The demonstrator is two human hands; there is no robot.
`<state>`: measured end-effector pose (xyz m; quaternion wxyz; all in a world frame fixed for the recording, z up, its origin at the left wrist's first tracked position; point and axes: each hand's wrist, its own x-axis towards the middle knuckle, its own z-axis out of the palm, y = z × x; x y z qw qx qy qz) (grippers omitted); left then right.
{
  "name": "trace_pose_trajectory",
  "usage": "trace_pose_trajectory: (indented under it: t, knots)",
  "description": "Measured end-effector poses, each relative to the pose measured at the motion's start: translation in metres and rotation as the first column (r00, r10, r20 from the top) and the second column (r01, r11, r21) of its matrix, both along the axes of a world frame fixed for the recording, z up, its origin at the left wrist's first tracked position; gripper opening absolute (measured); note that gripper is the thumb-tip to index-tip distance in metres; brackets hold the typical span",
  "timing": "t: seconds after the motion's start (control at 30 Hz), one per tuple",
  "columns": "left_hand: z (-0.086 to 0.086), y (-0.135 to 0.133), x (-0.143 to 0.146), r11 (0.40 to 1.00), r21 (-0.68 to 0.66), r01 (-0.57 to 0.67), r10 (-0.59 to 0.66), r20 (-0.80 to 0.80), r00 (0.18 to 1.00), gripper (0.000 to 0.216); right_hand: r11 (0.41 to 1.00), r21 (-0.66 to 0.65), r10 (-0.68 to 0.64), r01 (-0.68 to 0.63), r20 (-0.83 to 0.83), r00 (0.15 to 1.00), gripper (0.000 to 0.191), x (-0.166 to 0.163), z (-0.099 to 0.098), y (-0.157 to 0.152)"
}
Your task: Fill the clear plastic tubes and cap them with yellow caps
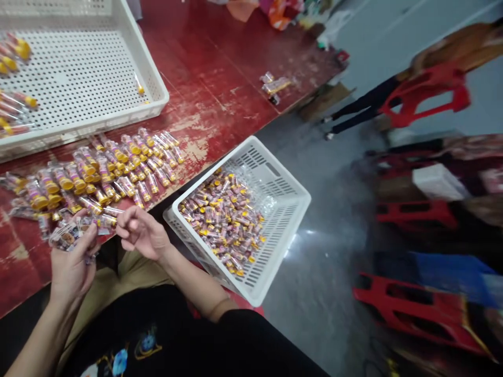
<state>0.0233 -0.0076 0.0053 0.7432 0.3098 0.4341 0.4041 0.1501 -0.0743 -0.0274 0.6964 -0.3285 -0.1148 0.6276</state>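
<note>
My left hand (76, 269) is closed around a bunch of small printed plastic packets (66, 236), held just over the table edge. Its thumb lies across them, beside a small tube (104, 221). Close by on the right, my right hand (143, 234) has its fingers curled in, their tips near the end of a clear tube (113, 210); whether they pinch anything is hidden. Beyond both hands, many clear tubes with yellow caps (78, 178) lie in a loose heap on the red table (208, 89).
A white perforated tray (153, 89) with a few capped tubes stands at the back left. Right of me, a pale slotted crate (291, 209) holds many tubes. Scraps (275, 85) lie farther along the table. Red chairs (420, 309) and a person's legs (361, 104) appear at right.
</note>
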Motion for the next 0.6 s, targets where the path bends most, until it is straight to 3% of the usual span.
trace_pose_trajectory:
  t: [0.13, 0.3, 0.37, 0.53, 0.6]
  knots:
    - [-0.003, -0.008, 0.005, 0.99, 0.14, -0.01, 0.028, -0.127, 0.991, 0.029, 0.995, -0.092, 0.008, 0.026, 0.354, 0.935, 0.038, -0.005, -0.002, 0.005]
    - [-0.002, -0.01, 0.004, 0.995, 0.091, -0.043, 0.047, -0.041, 0.998, 0.032, 0.988, -0.073, -0.076, 0.139, 0.556, 0.828, 0.04, -0.009, 0.0, 0.004]
    - [-0.001, -0.007, 0.004, 0.998, 0.064, -0.028, 0.029, -0.015, 0.999, 0.036, 0.992, -0.094, -0.023, 0.088, 0.54, 0.841, 0.044, -0.009, 0.002, 0.005]
    - [-0.006, 0.004, 0.006, 0.999, -0.005, -0.041, 0.041, 0.051, 0.998, 0.037, 0.996, -0.056, 0.074, -0.063, 0.225, 0.972, 0.049, 0.004, 0.003, 0.0]
    - [-0.008, 0.0, 0.006, 0.997, -0.061, -0.051, 0.054, 0.055, 0.997, 0.042, 1.0, -0.007, 0.02, -0.019, 0.277, 0.961, 0.047, 0.008, 0.004, -0.014]
